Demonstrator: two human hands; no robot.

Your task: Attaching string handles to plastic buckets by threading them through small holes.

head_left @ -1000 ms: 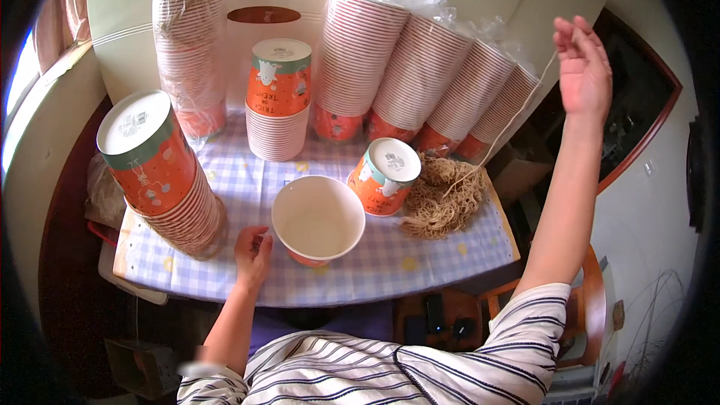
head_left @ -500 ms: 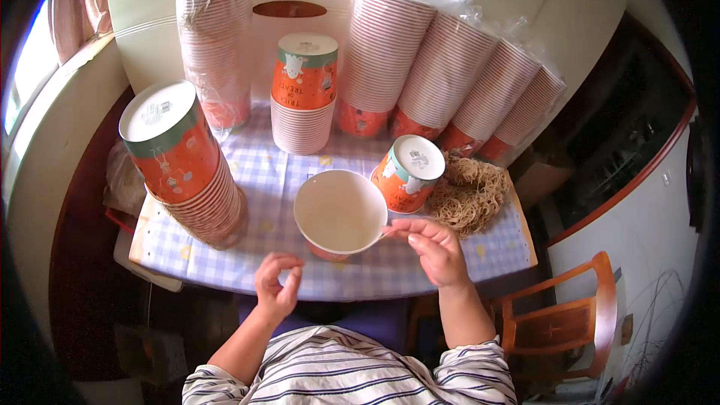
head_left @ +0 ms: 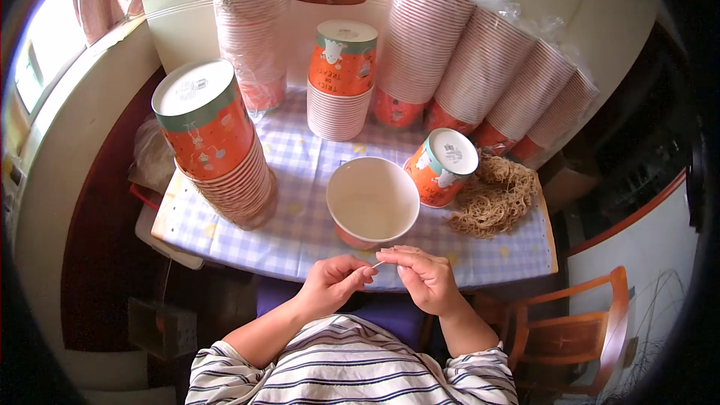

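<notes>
Tall upturned paper-tub stack, 10 o'clock: L elbow bump cd topple it. Open paper tub, 12 o'clock, just past my fingertips: knuckles cd shove it. Tangled twine hank, 2 o'clock: pulling at it wd prob. snarl it. My L hand pinches the twine strand, btwn both hands; R hand meets it, can't tell if gripping. Slack pinch = dropped strand.
</notes>
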